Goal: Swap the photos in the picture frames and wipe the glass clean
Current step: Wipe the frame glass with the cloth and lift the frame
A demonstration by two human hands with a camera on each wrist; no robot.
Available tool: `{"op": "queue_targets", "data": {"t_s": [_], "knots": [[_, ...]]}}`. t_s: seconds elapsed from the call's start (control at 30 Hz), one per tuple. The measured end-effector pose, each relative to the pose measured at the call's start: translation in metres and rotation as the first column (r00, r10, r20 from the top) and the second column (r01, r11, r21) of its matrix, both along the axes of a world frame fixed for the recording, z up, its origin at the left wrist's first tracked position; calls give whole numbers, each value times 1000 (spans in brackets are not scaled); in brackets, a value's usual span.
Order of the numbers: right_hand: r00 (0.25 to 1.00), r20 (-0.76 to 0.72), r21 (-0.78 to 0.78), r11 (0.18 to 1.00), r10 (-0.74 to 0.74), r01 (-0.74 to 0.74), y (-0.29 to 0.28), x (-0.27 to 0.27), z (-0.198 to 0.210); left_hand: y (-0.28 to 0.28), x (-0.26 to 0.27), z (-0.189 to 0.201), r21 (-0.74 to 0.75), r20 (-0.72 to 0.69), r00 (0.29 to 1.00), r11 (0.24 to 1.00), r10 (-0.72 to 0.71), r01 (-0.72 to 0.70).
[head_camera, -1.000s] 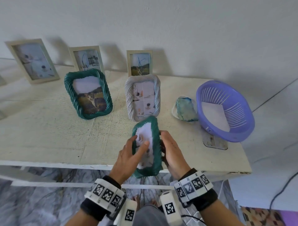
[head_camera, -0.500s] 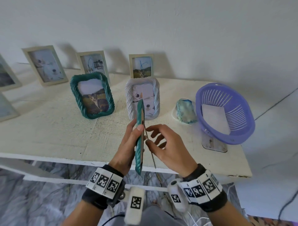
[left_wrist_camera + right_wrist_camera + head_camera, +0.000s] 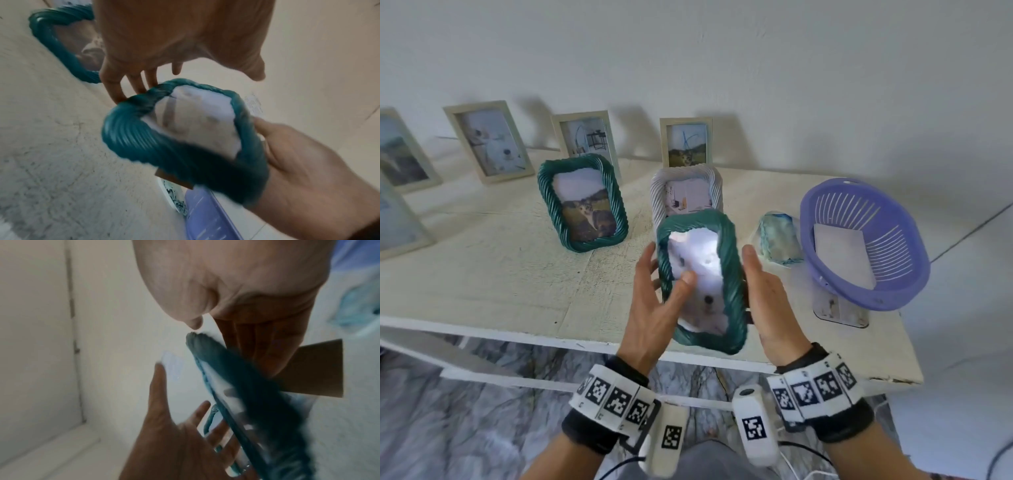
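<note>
A green rope-rimmed frame with a white dog photo is held face up over the table's front edge. My right hand grips its right side, thumb on the rim and fingers behind the back. My left hand is spread at its left side, with the thumb lying over the glass and straight fingers at the rim. The left wrist view shows the frame blurred, with the left fingers touching its far edge. Seen edge-on in the right wrist view, the frame has a brown stand flap sticking out behind.
On the white table stand a second green frame with a cat photo, a white rope frame and several wooden frames along the wall. To the right are a blue-green cloth and a purple basket holding a white sheet.
Half a second ago the frame stood edge-on with my right fingers at its back. It has turned face up again, and my right hand now holds its right side.
</note>
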State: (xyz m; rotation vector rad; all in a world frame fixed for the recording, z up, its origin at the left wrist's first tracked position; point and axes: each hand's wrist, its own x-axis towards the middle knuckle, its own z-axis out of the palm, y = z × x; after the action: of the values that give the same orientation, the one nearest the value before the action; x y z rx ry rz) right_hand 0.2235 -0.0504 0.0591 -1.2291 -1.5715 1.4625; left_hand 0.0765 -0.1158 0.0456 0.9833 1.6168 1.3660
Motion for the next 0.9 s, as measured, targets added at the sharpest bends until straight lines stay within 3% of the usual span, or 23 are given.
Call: {"op": "queue_targets", "data": {"t_s": [0.1, 0.2, 0.37, 0.5, 0.63, 0.73, 0.9], "knots": [[991, -122, -228, 973, -64, 35, 5, -2, -6, -3, -15, 0, -50, 198, 977, 997, 73, -65], [982, -188, -332, 942, -28, -37, 4, -8, -7, -4, -32, 3, -122, 409, 912, 992, 18, 35], [964, -260, -373, 914, 62, -159, 5, -37, -13, -11, -67, 3, -172, 414, 910, 982, 6, 72], [965, -221, -355, 910, 139, -212, 4, -85, -19, -21, -102, 6, -182, 406, 908, 983, 101, -28], [976, -132, -264, 943, 175, -204, 5, -145, -18, -34, -159, 7, -222, 355, 908, 963, 223, -149], [968, -73, -62, 967, 241, -246, 6, -197, -13, -40, -213, 9, -249, 290, 899, 933, 327, -259], [944, 86, 219, 918, 320, -331, 21, -287, -13, -29, -309, 13, -226, 227, 884, 906, 408, -359]]}}
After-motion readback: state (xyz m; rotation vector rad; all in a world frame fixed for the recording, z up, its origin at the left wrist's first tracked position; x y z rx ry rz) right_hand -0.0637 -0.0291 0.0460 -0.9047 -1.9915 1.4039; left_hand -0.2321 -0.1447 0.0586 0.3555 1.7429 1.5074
